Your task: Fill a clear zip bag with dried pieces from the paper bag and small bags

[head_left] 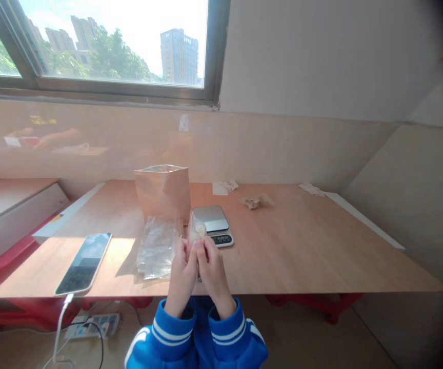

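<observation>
My left hand (183, 271) and my right hand (210, 266) meet above the table's front edge, fingers pinched together on a small clear plastic bag (196, 225). Pale pieces show inside the bag, but I cannot make out what they are. Just behind my hands lies a kitchen scale (214, 219) with a silver plate and a dark display, partly covered by the bag. Left of my hands is a stack of clear plastic bags (156, 251). Behind that stack stands an open brown paper pouch (162, 192), upright, its contents barely visible.
A phone (84, 264) with a white cable lies at the table's left. A filled clear bag (256, 201) rests right of the scale. Crumpled paper (311, 189) lies at the back right. Below is a power strip (94, 326).
</observation>
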`<action>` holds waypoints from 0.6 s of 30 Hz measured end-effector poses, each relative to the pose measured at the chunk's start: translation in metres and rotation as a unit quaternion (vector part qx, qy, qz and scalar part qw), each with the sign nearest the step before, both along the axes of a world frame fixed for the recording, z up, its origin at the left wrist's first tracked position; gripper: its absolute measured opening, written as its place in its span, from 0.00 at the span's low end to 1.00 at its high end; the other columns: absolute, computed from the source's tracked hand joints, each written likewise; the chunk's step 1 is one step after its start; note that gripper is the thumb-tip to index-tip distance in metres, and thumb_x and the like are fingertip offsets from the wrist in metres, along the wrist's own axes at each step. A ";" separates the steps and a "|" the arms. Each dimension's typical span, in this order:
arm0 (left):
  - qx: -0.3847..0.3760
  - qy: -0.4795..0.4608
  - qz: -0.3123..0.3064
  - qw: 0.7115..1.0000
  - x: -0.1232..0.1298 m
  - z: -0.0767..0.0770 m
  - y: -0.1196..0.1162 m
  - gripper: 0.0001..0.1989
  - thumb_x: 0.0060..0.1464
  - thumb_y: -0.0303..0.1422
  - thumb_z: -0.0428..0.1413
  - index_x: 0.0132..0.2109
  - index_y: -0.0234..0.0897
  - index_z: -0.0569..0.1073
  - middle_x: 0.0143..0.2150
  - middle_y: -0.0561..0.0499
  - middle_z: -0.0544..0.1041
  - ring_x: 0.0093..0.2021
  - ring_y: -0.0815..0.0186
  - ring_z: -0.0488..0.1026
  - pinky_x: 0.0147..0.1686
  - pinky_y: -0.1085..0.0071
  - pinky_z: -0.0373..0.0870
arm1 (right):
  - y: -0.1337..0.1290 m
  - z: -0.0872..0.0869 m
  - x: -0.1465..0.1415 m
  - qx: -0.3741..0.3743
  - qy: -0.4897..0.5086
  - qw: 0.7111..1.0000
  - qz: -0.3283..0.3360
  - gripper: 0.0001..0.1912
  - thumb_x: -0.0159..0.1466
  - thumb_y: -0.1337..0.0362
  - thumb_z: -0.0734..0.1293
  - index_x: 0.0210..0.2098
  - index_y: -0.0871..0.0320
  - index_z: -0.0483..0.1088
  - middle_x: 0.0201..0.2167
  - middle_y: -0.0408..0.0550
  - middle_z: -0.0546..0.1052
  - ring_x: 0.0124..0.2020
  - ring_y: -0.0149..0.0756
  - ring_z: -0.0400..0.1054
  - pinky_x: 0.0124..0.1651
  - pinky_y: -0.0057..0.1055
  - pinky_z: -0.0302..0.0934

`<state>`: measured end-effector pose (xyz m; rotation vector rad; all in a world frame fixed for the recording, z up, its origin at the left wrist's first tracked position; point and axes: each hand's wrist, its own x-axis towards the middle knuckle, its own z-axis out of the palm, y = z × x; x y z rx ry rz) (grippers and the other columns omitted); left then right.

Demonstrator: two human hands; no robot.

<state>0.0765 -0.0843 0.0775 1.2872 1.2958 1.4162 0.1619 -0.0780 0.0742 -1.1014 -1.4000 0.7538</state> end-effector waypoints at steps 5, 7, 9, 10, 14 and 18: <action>-0.034 -0.015 -0.010 0.999 -0.001 0.000 -0.003 0.20 0.58 0.50 0.44 0.35 0.37 0.67 0.32 0.49 0.72 0.36 0.64 0.70 0.36 0.69 0.69 | 0.001 -0.006 0.001 0.010 -0.022 0.999 0.021 0.16 0.67 0.55 0.56 0.25 0.54 0.56 0.25 0.41 0.63 0.29 0.34 0.60 0.33 0.28 0.57; -0.028 0.000 -0.008 1.000 -0.002 0.001 -0.002 0.20 0.58 0.49 0.44 0.34 0.38 0.68 0.32 0.49 0.72 0.36 0.64 0.70 0.37 0.68 0.70 | 0.001 -0.007 0.005 0.007 -0.030 0.999 0.026 0.16 0.67 0.55 0.57 0.25 0.54 0.57 0.25 0.41 0.63 0.28 0.33 0.59 0.32 0.28 0.57; -0.009 0.014 -0.011 1.000 -0.002 0.001 -0.001 0.18 0.57 0.48 0.47 0.32 0.39 0.68 0.30 0.50 0.72 0.34 0.65 0.70 0.37 0.69 0.70 | 0.001 -0.007 0.007 0.006 -0.038 0.999 0.031 0.15 0.67 0.56 0.57 0.26 0.54 0.58 0.25 0.41 0.63 0.28 0.33 0.60 0.33 0.28 0.57; -0.003 0.017 -0.013 1.000 -0.002 0.001 0.000 0.17 0.57 0.48 0.48 0.32 0.39 0.68 0.30 0.50 0.71 0.33 0.65 0.70 0.36 0.70 0.70 | 0.001 -0.007 0.007 0.007 -0.040 0.999 0.033 0.14 0.67 0.57 0.56 0.26 0.54 0.58 0.25 0.42 0.64 0.29 0.33 0.61 0.34 0.29 0.58; -0.012 0.014 -0.032 0.999 -0.002 -0.002 0.000 0.16 0.56 0.47 0.49 0.32 0.38 0.67 0.23 0.55 0.66 0.25 0.70 0.67 0.24 0.75 0.65 | 0.001 -0.007 0.008 0.018 -0.038 0.998 0.047 0.14 0.68 0.60 0.53 0.29 0.55 0.62 0.29 0.45 0.69 0.33 0.36 0.65 0.37 0.30 0.61; -0.031 0.008 -0.055 0.998 -0.003 -0.003 0.000 0.17 0.56 0.48 0.50 0.29 0.39 0.62 0.17 0.60 0.57 0.17 0.74 0.56 0.17 0.78 0.55 | 0.001 -0.009 0.010 0.017 -0.035 0.997 0.065 0.15 0.68 0.62 0.52 0.32 0.55 0.66 0.31 0.48 0.72 0.35 0.37 0.67 0.42 0.33 0.63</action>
